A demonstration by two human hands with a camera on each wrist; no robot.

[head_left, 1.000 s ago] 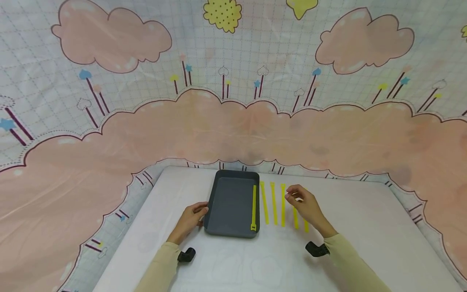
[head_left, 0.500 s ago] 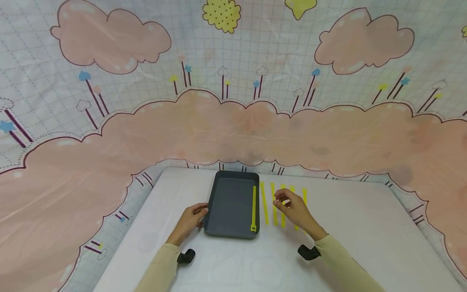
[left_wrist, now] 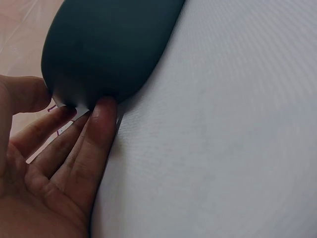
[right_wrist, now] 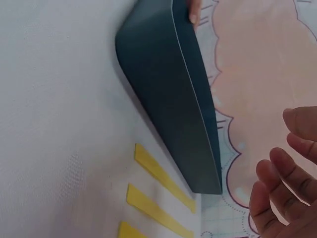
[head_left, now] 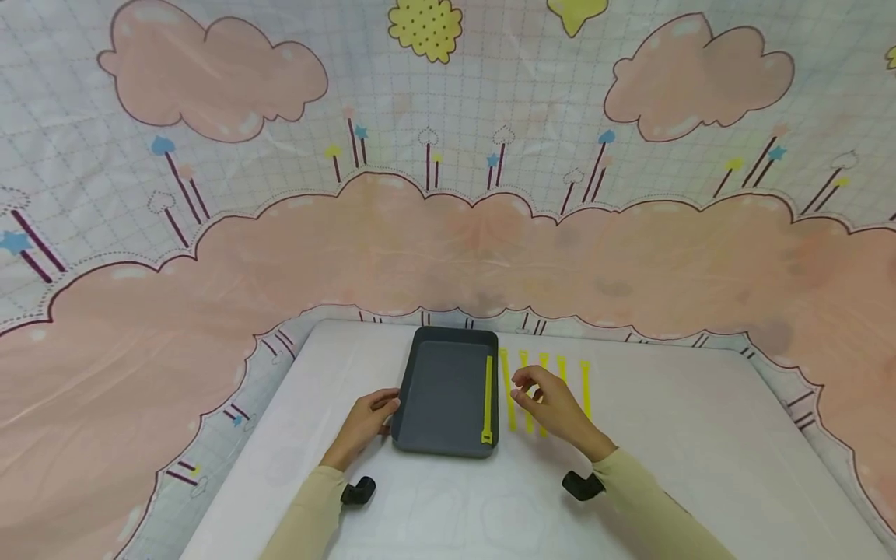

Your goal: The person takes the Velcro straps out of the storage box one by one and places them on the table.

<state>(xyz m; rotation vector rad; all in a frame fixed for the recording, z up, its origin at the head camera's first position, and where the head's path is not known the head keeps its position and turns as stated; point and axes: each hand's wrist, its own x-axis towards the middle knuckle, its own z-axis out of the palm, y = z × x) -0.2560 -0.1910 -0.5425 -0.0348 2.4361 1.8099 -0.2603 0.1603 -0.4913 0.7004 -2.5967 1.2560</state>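
In the head view a dark grey rectangular tray (head_left: 448, 397) lies on the white table. My left hand (head_left: 362, 425) holds its left side, thumb over the rim and fingers against the outer wall (left_wrist: 109, 49). One flat yellow strap with a slotted end (head_left: 488, 400) lies lengthwise inside, along the right wall. My right hand (head_left: 556, 404) hovers right of the tray, over a row of similar yellow straps (head_left: 586, 389). Its fingers are loosely curved with nothing between them, as the right wrist view (right_wrist: 287, 183) shows. The hand partly hides the middle straps.
A white table (head_left: 700, 435) extends on both sides of the tray. Behind it hangs a cloth (head_left: 490, 249) printed with pink clouds. Each wrist carries a black camera mount (head_left: 583, 486).
My right hand has moved left across the row of straps toward the tray, uncovering the rightmost straps. The left hand and the tray have stayed in place.
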